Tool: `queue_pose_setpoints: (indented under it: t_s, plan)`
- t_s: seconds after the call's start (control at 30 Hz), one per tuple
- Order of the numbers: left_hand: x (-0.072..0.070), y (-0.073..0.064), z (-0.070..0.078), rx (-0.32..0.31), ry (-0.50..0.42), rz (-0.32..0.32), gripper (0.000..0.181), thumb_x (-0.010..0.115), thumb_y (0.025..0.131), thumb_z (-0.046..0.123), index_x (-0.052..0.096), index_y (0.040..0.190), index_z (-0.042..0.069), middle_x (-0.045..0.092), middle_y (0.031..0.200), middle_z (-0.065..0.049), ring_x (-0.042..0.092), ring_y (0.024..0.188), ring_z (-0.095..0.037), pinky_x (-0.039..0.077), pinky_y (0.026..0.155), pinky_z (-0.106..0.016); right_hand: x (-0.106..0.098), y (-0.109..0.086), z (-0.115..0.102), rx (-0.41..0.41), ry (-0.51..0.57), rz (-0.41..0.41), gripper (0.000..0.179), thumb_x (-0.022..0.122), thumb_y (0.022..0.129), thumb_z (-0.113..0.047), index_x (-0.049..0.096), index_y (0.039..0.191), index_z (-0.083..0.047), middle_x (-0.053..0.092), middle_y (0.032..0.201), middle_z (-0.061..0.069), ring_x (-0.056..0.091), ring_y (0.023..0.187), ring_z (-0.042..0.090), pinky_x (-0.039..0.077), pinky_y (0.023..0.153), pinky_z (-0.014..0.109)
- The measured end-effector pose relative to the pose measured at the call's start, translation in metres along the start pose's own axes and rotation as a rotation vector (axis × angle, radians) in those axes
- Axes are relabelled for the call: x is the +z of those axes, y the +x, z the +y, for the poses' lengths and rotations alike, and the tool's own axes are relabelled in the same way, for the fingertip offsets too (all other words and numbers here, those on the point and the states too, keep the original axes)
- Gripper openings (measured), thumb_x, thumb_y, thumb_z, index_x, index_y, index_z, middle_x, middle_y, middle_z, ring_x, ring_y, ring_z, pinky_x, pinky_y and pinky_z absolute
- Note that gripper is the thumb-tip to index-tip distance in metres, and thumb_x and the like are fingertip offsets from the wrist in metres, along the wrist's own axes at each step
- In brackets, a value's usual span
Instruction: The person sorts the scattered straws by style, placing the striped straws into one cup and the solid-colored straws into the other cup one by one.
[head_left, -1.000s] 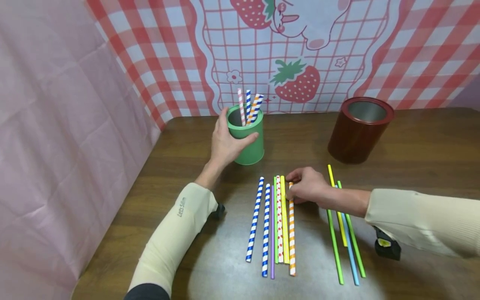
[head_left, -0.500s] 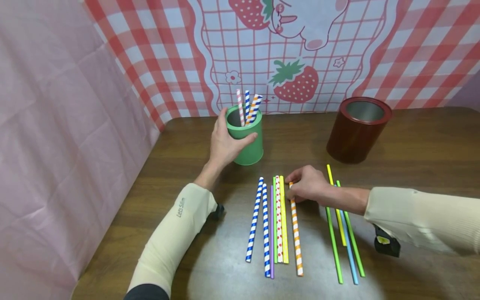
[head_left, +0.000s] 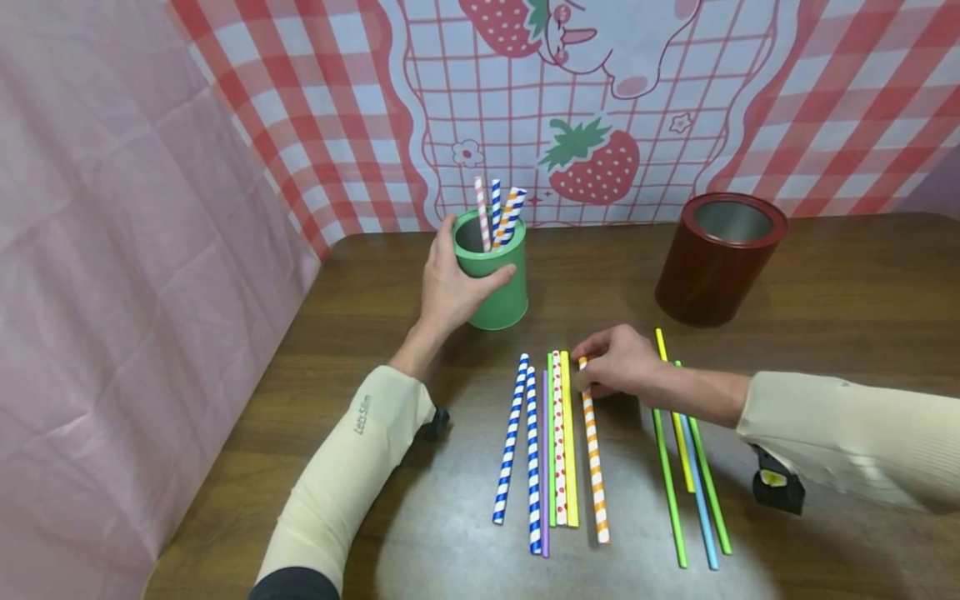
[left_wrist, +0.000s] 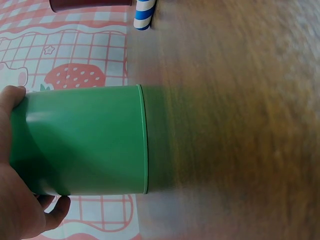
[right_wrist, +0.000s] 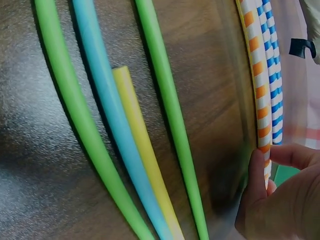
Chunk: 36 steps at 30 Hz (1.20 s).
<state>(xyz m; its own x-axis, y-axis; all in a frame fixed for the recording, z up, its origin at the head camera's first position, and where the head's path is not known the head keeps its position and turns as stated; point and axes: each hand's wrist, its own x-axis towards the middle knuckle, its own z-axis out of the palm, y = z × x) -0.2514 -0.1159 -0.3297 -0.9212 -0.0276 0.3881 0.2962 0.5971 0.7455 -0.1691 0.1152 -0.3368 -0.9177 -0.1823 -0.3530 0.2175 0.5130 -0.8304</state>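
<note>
Orange straw [head_left: 595,467] pinched by right hand; green can [head_left: 512,296] held by left

Right hand [head_left: 621,362]: thumb and fingers clamped on the orange straw near its far end. Straw sits just right of the loose row; can't tell if its near end touches the table [head_left: 847,333].

Left hand [head_left: 448,287]: wrapped round the upper part of the green can, thumb on the near side. Can upright on table, near the back edge. Inside, sticking out above the rim: a pink-striped straw [head_left: 480,204], blue-striped and orange-striped ones, leaning; lower ends hidden by the wall.

Red can [head_left: 697,283]: upright, well right of the green one, grey inner wall showing.

Row, left to right: two blue-striped straws, purple straw [head_left: 545,483], thin green one, red-dotted straw [head_left: 559,450], yellow straw [head_left: 571,467]. Right of the orange straw, partly under the right forearm: two green straws, a blue straw [head_left: 702,508] and another yellow one, the last two touching or nearly so.
</note>
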Motion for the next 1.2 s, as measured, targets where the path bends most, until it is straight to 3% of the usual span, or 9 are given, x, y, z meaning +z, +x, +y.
queue_pose_setpoints:
  t_s: [0.4,0.83,1.07,1.2]
  plan:
    - [0.000,0.000,0.001,-0.013,0.006,0.002,0.103,0.079,0.072,0.051,0.020,0.150,0.019,0.045,0.137,-0.005,0.048,0.118,-0.017,0.047,0.096,-0.036,-0.007,-0.002,-0.020,-0.034,0.051,-0.005,0.045,0.065,0.078,0.003,0.057,0.122,0.006,0.053,0.115,0.021,0.062,0.084,0.023,0.058,0.076,0.036]
    - [0.000,0.000,0.000,-0.004,-0.008,0.005,0.103,0.079,0.071,0.052,0.021,0.149,0.019,0.045,0.136,-0.005,0.049,0.117,-0.017,0.047,0.096,-0.036,-0.012,-0.003,-0.051,-0.156,0.144,-0.012,0.045,0.061,0.082,0.003,0.054,0.127,0.006,0.051,0.129,0.024,0.064,0.083,0.020,0.056,0.081,0.039]
    - [0.000,0.000,-0.001,0.000,-0.011,0.003,0.104,0.079,0.071,0.053,0.020,0.150,0.019,0.045,0.136,-0.005,0.049,0.118,-0.016,0.046,0.096,-0.035,-0.018,-0.004,-0.064,-0.181,0.157,-0.013,0.042,0.061,0.086,0.000,0.054,0.128,0.002,0.049,0.132,0.018,0.061,0.101,0.028,0.055,0.084,0.038]
    - [0.000,0.000,-0.001,0.001,-0.010,0.005,0.104,0.079,0.071,0.053,0.021,0.150,0.018,0.045,0.136,-0.005,0.049,0.118,-0.016,0.046,0.096,-0.035,-0.019,-0.003,-0.073,-0.204,0.195,0.000,0.043,0.061,0.086,0.003,0.053,0.128,0.003,0.048,0.133,0.017,0.062,0.102,0.028,0.054,0.086,0.038]
